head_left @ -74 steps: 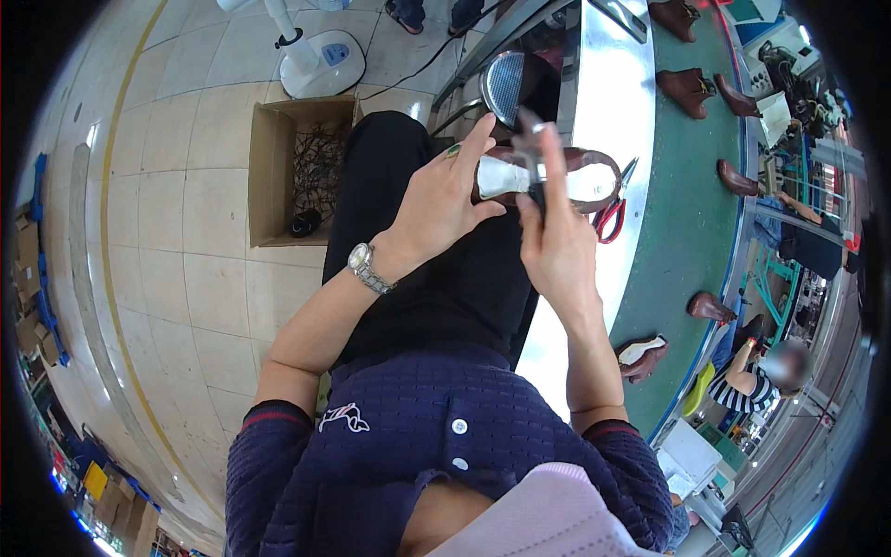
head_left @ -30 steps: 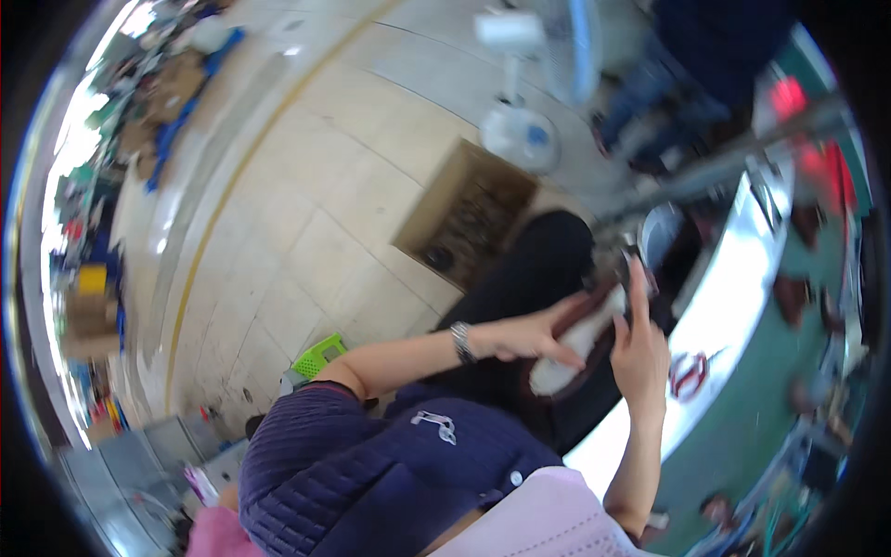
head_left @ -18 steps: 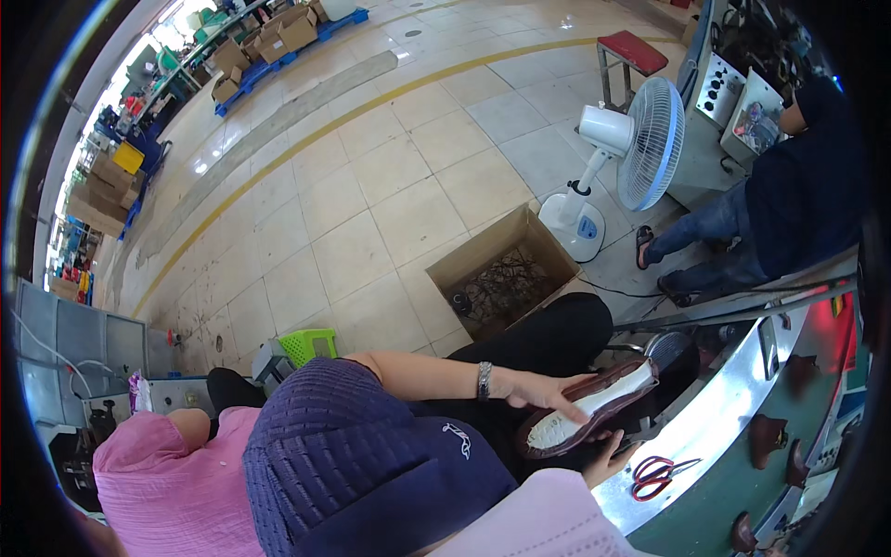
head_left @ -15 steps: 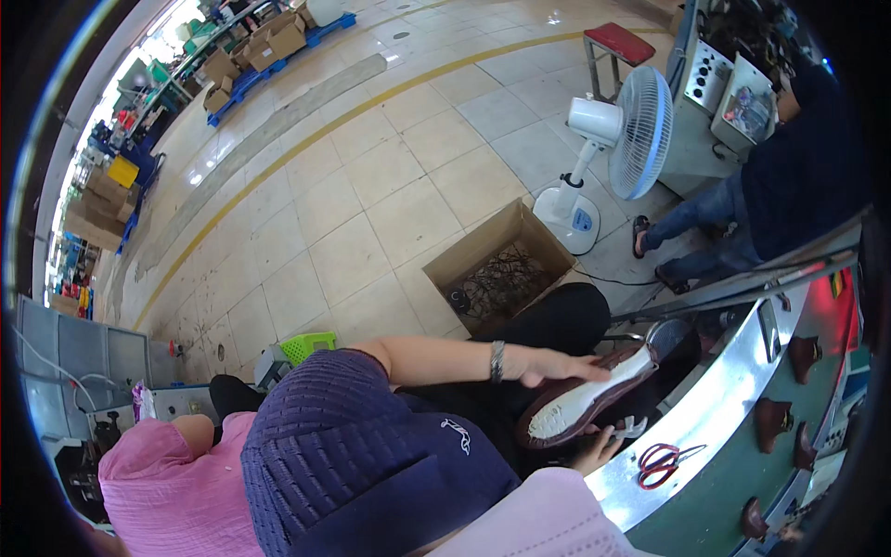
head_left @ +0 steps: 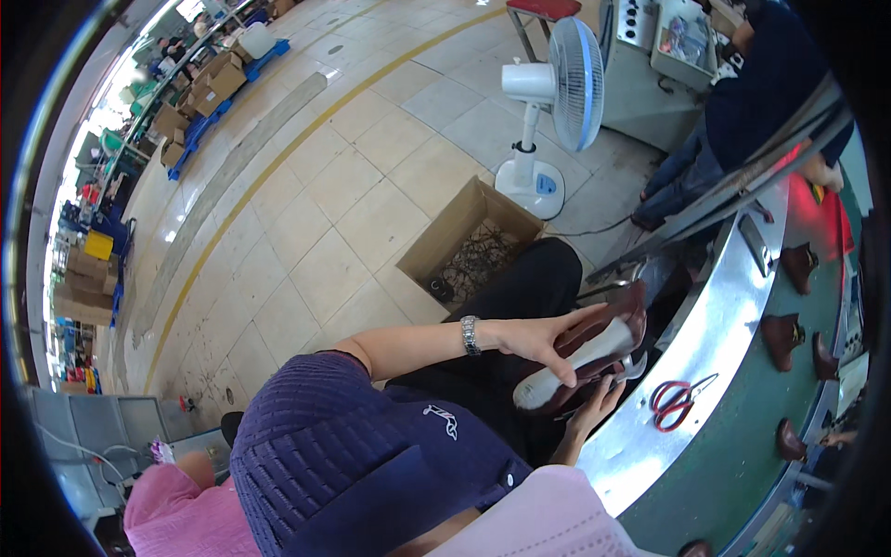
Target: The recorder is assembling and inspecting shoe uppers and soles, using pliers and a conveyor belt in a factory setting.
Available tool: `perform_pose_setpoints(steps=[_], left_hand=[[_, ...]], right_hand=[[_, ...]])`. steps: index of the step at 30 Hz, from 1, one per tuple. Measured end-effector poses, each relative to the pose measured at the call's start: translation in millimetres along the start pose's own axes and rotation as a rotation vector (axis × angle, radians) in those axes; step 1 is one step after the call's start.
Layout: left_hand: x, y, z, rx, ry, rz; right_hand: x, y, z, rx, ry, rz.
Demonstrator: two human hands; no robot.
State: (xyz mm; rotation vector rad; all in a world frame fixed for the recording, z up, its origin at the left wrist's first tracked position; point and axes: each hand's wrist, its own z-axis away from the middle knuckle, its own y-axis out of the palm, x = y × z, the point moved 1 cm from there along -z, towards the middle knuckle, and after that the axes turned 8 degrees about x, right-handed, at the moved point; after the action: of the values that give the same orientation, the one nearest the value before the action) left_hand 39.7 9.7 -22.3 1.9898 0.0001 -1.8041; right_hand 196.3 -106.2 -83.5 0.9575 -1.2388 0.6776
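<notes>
A dark red-brown shoe (head_left: 628,314) with a long white sole face (head_left: 594,350) turned upward lies tilted above my lap, beside the bench. My left hand (head_left: 543,343), with a metal watch at the wrist, is closed around it, the thumb lying across the white face. My right hand (head_left: 599,406) is at the near lower side of the shoe, fingers bent against it and partly hidden. A pale metal piece (head_left: 635,366) is at its fingertips; whether they grip it is unclear. Red-handled scissors (head_left: 673,406) lie on the shiny metal bench top (head_left: 640,446) to the right.
Several brown shoes (head_left: 782,341) stand on the green surface (head_left: 733,436) beyond the bench top. A cardboard box (head_left: 436,237) holding dark tangled scraps stands on the floor before my knees. Past it is a white fan (head_left: 529,172). A co-worker (head_left: 770,84) stands at the upper right.
My left hand has gone from lying stretched over the shoe to grasping it with the thumb on the white face. The shoe has turned and tilted. The whole view has shifted.
</notes>
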Motion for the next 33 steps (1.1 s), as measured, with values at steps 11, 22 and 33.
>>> perform_pose_setpoints(steps=[11, 22, 33], left_hand=[[47.8, -10.1, 23.9, 0.210, -0.205, 0.000], [-15.1, 13.3, -13.4, 0.030, -0.200, 0.048], [17.1, -2.9, -18.9, -0.341, -0.123, -0.126]], right_hand=[[20.3, -22.7, 35.2, 0.055, 0.362, -0.364], [30.2, 17.4, 39.6, 0.258, 0.447, -0.531], [70.8, 21.7, 35.6, 0.425, 0.381, -0.095]])
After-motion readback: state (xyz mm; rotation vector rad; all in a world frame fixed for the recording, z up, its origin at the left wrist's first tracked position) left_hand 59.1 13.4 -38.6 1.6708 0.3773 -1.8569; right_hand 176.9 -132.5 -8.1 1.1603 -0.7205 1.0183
